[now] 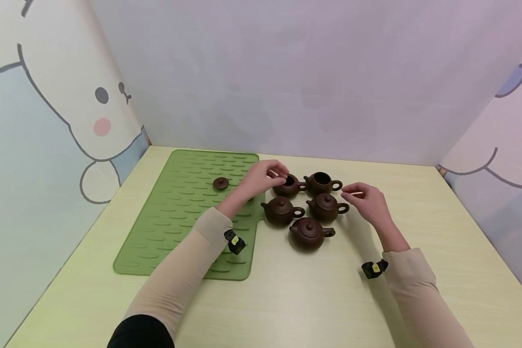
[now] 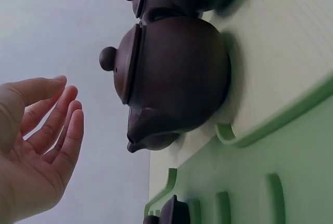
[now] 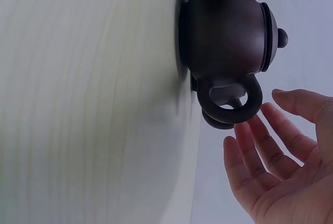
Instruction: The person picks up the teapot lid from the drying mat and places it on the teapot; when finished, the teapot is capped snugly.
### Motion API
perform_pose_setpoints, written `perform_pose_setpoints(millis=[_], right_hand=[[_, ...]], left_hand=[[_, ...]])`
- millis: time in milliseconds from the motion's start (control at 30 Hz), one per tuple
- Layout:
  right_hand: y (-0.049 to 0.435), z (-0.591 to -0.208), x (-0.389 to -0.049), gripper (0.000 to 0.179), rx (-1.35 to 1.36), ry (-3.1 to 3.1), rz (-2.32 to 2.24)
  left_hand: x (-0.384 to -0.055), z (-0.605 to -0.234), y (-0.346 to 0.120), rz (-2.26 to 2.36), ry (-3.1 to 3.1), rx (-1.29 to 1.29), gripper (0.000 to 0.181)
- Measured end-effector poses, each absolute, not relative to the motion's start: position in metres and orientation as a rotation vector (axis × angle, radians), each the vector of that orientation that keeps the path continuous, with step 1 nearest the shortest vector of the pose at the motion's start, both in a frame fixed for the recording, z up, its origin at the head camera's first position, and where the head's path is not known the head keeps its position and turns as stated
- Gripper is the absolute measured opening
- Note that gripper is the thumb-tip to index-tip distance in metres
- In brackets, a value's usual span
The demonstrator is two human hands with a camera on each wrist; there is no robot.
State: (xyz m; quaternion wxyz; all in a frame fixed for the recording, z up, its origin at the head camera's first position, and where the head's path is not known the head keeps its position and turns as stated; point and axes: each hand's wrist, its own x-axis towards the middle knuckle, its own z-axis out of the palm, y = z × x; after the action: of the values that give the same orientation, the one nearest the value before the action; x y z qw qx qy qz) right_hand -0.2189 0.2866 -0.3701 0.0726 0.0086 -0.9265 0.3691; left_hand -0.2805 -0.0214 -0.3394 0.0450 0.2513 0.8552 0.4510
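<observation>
Several small dark brown teapots stand grouped on the table. The back left teapot [image 1: 292, 187] and the back right teapot [image 1: 319, 186] have no lids on, and their dark openings show. Three more wear lids: the middle left teapot [image 1: 280, 212], the middle right teapot [image 1: 326, 209] and the front teapot [image 1: 309, 235]. My left hand [image 1: 263, 177] hovers at the back left teapot's rim, fingers loosely bent and holding nothing. Beside the back right teapot's handle is my right hand [image 1: 365, 200], its fingers relaxed and nothing in them. A loose lid [image 1: 220, 183] lies left of my left hand.
A green ridged mat [image 1: 156, 232] covers the left part of the pale wooden table [image 1: 304, 299], its right edge close to the teapots. Behind my left wrist, another small dark piece [image 1: 250, 199] shows partly on the mat. White cloth [image 1: 287, 87] hangs behind the table.
</observation>
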Motion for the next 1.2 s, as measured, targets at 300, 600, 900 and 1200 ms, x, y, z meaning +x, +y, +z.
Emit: perform_pose_setpoints(millis=[300,600,900,1200], right_hand=[[0.286,-0.372,-0.222,0.032,0.017,-2.769,1.104],[0.284,-0.369,-0.224,0.035,0.014,-2.769,1.102],[0.286,-0.368,-0.229,0.035,0.018,-2.77,1.121],[0.286,-0.365,-0.237,0.034,0.019,-2.77,1.108]], left_hand=[[-0.28,-0.344,-0.037,1.397,2.613,0.701,0.024],[-0.279,-0.35,-0.053,1.41,2.634,0.637,0.019],[-0.28,-0.357,-0.07,1.378,2.653,0.605,0.018],[-0.281,-0.365,-0.08,1.403,2.655,0.557,0.021]])
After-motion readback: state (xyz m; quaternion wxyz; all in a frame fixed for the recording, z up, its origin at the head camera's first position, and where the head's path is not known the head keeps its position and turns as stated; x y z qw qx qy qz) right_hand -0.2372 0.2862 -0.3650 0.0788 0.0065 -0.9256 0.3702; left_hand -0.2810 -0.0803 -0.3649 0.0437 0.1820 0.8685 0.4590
